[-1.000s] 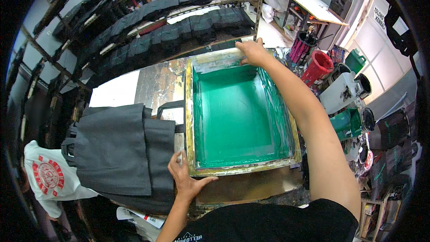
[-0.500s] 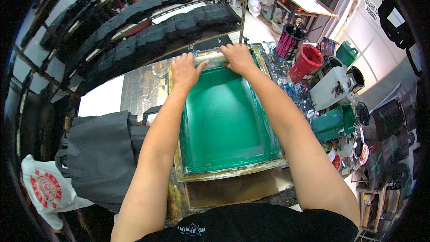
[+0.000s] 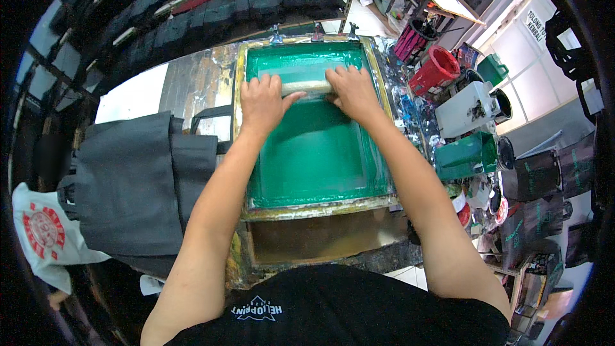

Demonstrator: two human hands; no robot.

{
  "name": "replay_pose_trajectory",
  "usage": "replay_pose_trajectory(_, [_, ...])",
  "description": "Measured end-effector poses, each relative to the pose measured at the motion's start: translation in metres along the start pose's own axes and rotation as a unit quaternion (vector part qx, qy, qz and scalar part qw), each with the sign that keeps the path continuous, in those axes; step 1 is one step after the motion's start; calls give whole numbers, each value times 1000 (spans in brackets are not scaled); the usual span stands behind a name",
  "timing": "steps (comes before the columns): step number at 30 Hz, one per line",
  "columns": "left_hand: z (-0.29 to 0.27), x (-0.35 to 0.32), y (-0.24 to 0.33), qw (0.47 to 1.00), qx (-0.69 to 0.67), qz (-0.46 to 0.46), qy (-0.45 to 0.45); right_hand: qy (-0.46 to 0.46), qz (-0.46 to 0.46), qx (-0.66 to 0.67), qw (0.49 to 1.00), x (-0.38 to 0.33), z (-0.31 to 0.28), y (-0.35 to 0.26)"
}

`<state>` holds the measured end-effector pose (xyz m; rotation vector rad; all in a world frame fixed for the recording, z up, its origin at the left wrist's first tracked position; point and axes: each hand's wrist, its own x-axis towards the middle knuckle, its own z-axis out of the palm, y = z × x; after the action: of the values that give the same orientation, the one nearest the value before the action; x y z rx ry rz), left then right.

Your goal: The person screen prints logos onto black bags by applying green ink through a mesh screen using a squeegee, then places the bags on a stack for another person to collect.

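Observation:
A screen printing frame [image 3: 320, 210] with a worn, paint-stained rim lies on the table. Wet green ink covers its mesh [image 3: 314, 157], thickest along the edges. Across the upper part of the mesh stands a squeegee [image 3: 306, 87] with a pale handle. My left hand [image 3: 261, 104] is closed round its left end, thumb along the near side. At the other end my right hand [image 3: 354, 94] grips it too. The blade's lower edge is hidden by the handle and my fingers.
Black fabric bags [image 3: 131, 182] are stacked at the left. Clamps [image 3: 317, 33] stand at the frame's far edge. Along the right sit a red ink bucket [image 3: 435, 70], a white jug [image 3: 464, 115] and a green container [image 3: 466, 155]. Racks of black bags [image 3: 256, 16] stand behind.
Both hands have drawn the squeegee from the frame's far end toward me. Green mesh now shows beyond it. The view has shifted, so the frame sits higher in the picture.

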<state>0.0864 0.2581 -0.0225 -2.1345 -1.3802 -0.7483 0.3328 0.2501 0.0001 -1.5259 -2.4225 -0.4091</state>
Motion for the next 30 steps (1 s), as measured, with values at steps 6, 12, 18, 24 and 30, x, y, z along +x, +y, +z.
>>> replay_pose_trajectory(6, [-74, -70, 36, 999, -43, -6, -32, -57, 8, -3, 998, -84, -50, -49])
replay_pose_trajectory(12, [-137, -133, 65, 997, -71, 8, -33, -88, 14, -3, 996, -165, -89, -92])
replay_pose_trajectory(18, [-141, -122, 62, 993, -110, -24, -39, -91, 2, 20, 996, -151, -95, -86])
replay_pose_trajectory(24, [-160, -178, 41, 975, -221, -28, -2, -54, 9, 1, 999, -172, -98, -98])
replay_pose_trajectory(30, [-155, -242, 23, 944, -184, -225, -156, -9, -16, 28, 999, -182, -102, -100])
